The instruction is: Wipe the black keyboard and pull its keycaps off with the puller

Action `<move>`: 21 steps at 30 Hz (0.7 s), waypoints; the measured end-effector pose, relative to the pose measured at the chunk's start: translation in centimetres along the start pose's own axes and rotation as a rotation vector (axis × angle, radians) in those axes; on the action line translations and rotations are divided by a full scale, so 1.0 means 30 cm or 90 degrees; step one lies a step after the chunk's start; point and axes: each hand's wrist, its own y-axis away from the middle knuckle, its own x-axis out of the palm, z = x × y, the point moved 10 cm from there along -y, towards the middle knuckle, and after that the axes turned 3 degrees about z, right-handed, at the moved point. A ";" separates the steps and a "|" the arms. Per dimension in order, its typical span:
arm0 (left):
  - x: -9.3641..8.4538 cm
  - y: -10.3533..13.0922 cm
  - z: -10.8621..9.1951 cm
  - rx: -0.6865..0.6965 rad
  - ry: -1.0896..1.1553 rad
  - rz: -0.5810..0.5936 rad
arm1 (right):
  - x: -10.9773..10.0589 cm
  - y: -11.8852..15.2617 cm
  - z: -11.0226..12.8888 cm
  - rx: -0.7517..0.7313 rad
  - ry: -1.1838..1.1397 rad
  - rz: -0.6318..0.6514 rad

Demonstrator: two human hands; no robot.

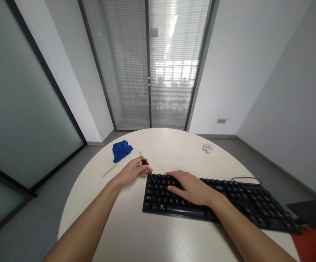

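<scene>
Plainly, the keyboard [238,196] is long and black (pale-marked, too).

The keyboard [242,198] lies on the table [125,233]; left of it, a stick [111,170] before a cloth [122,150]; behind it, a wad [208,148].

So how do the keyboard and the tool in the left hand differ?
Size: the keyboard is long and broad; the tool is small.
Pose: the keyboard lies on the table under the right hand, while the left hand grips the tool.
Look: the keyboard has rows of keys; the tool has thin wire prongs.
Both show black parts.
</scene>
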 end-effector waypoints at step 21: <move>0.196 0.047 -0.103 0.139 0.000 -0.056 | -0.073 -0.024 0.039 -0.006 -0.063 -0.188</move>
